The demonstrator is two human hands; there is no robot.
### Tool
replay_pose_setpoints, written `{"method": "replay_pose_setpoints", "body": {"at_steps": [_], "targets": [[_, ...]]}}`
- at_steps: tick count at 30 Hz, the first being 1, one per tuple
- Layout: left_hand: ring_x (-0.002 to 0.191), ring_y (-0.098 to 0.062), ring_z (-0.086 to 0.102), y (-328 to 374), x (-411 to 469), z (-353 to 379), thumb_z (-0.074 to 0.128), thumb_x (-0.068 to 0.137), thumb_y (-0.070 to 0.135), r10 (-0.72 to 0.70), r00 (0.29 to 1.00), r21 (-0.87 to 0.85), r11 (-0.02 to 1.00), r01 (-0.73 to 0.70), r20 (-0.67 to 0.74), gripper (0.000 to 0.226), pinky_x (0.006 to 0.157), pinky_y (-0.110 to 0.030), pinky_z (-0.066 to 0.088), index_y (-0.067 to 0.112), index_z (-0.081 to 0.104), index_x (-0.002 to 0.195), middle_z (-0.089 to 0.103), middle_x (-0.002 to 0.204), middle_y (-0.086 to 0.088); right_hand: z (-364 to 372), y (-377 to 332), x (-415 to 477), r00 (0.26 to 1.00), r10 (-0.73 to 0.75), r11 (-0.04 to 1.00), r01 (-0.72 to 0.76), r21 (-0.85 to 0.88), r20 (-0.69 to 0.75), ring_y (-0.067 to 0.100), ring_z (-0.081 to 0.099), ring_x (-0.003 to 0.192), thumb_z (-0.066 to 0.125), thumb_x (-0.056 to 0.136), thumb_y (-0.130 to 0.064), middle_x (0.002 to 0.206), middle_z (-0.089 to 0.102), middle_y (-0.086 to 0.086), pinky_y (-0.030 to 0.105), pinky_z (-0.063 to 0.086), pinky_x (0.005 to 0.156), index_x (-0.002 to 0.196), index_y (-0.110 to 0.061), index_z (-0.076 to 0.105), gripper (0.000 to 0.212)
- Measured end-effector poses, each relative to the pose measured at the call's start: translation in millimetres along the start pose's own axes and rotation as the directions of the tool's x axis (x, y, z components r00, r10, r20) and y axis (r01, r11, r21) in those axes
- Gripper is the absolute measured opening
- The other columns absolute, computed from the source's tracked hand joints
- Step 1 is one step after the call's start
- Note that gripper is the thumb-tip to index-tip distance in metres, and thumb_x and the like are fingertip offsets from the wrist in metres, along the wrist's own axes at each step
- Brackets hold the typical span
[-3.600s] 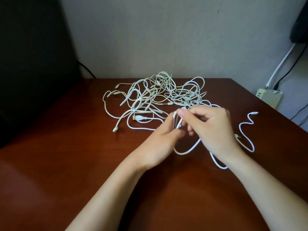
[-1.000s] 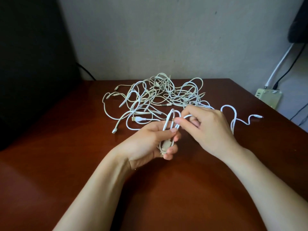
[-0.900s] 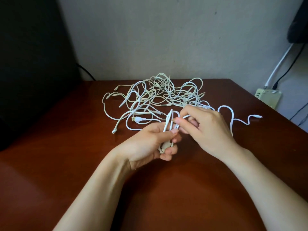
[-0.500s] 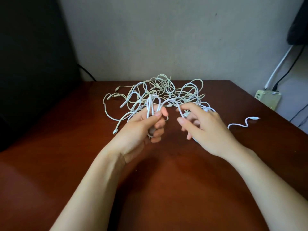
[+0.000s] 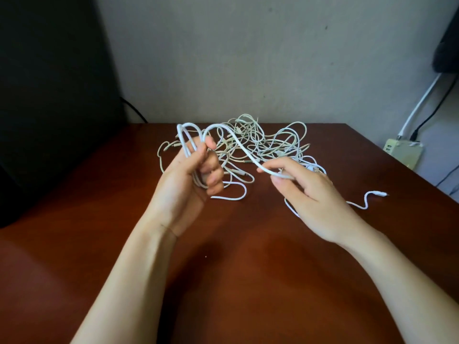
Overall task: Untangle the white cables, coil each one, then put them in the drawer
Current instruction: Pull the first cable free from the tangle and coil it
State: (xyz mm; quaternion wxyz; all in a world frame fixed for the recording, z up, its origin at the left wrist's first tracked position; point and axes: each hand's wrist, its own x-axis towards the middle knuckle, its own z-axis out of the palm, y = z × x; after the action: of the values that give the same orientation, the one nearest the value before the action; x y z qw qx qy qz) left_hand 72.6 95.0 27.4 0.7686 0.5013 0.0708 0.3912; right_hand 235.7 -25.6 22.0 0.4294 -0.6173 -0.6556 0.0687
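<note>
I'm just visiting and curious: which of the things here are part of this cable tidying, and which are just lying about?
Part of the job:
- white cable being coiled, held by both hands
- left hand
- right hand
- tangled pile of white cables on the wooden table

Just lying about:
- power strip
- black cable behind the table

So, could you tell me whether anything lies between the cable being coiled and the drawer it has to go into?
I can't say: no drawer shows in this view. The left hand holds the coil, the right hand feeds the cable, and its free end trails on the table beside the tangled pile.
</note>
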Motion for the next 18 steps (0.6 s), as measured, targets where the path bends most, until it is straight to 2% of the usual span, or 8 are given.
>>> {"method": "replay_pose_setpoints", "body": {"at_steps": [2,4,7,9,11,13,16,18], "targets": [[0.046,-0.006,0.030,-5.7,0.0,3.2,0.040,0.090,0.020,-0.054,0.998,0.042,0.998,0.056,-0.031,0.010,0.044,-0.017,0.024,0.018,0.046,0.083,0.029,0.058,0.007,1.1,-4.9,-1.3,1.000,-0.014,0.998,0.014,0.058,-0.003,0.003,0.035,0.053,0.053,0.085,-0.047,0.058,0.036,-0.011,0.011,0.028,0.053,0.103,-0.044,0.058,0.019],[0.046,-0.006,0.030,-12.8,-0.6,7.0,0.038,0.097,0.016,-0.097,0.994,0.106,0.989,0.102,-0.055,0.016,0.044,-0.017,0.024,0.017,0.046,0.083,0.029,0.058,0.005,3.1,-7.5,-2.5,0.999,-0.015,0.994,0.011,0.104,0.040,0.002,0.037,0.058,0.057,0.075,-0.055,0.063,0.037,-0.012,0.012,0.030,0.059,0.106,-0.047,0.056,0.032],[0.048,-0.007,0.031,-20.0,-1.9,13.2,0.038,0.100,0.016,-0.124,0.990,0.196,0.971,0.134,-0.059,0.016,0.045,-0.017,0.024,0.015,0.043,0.086,0.030,0.060,0.004,9.4,-7.6,-1.8,0.995,0.048,0.985,-0.062,0.161,0.089,0.000,0.040,0.060,0.052,0.077,-0.058,0.062,0.043,-0.014,0.018,0.035,0.062,0.115,-0.042,0.057,0.041],[0.049,-0.008,0.031,-21.9,-2.6,16.7,0.039,0.101,0.019,-0.140,0.989,0.225,0.963,0.148,-0.055,0.012,0.045,-0.017,0.024,0.013,0.042,0.090,0.030,0.061,0.004,13.0,-5.6,0.1,0.995,0.083,0.981,-0.090,0.171,0.048,0.001,0.041,0.060,0.052,0.088,-0.048,0.060,0.048,-0.009,0.023,0.038,0.064,0.116,-0.037,0.059,0.031],[0.049,-0.008,0.031,-24.4,-3.0,18.8,0.039,0.101,0.024,-0.152,0.987,0.248,0.955,0.161,-0.056,0.016,0.046,-0.018,0.023,0.013,0.043,0.091,0.030,0.062,0.004,14.6,-3.3,0.6,0.996,0.088,0.987,-0.087,0.138,-0.004,0.003,0.040,0.056,0.059,0.093,-0.029,0.056,0.048,-0.009,0.017,0.034,0.059,0.115,-0.028,0.061,0.022],[0.051,-0.008,0.031,-29.0,-3.7,20.9,0.040,0.101,0.031,-0.166,0.984,0.283,0.943,0.177,-0.061,0.020,0.048,-0.020,0.022,0.013,0.043,0.090,0.031,0.061,0.005,15.9,-3.8,0.2,0.997,0.065,0.997,-0.064,0.035,-0.044,0.005,0.040,0.051,0.064,0.090,-0.016,0.052,0.046,-0.013,0.013,0.032,0.057,0.109,-0.022,0.062,0.021],[0.053,-0.009,0.031,-40.1,-5.6,23.7,0.039,0.100,0.038,-0.186,0.979,0.347,0.916,0.202,-0.079,0.025,0.050,-0.020,0.023,0.014,0.042,0.093,0.035,0.060,0.007,20.7,-5.0,-1.2,0.996,0.015,0.997,-0.022,-0.074,-0.085,0.006,0.044,0.051,0.065,0.087,-0.010,0.054,0.047,-0.011,0.010,0.034,0.057,0.096,-0.037,0.052,0.031],[0.052,-0.009,0.033,-47.7,-6.3,25.4,0.037,0.101,0.039,-0.178,0.980,0.409,0.890,0.199,-0.090,0.027,0.050,-0.022,0.027,0.015,0.042,0.090,0.039,0.057,0.007,26.5,-1.6,-2.2,0.993,0.001,0.994,-0.014,-0.112,-0.114,0.005,0.045,0.051,0.065,0.086,-0.007,0.053,0.045,-0.007,0.010,0.034,0.055,0.092,-0.039,0.048,0.037]]}}
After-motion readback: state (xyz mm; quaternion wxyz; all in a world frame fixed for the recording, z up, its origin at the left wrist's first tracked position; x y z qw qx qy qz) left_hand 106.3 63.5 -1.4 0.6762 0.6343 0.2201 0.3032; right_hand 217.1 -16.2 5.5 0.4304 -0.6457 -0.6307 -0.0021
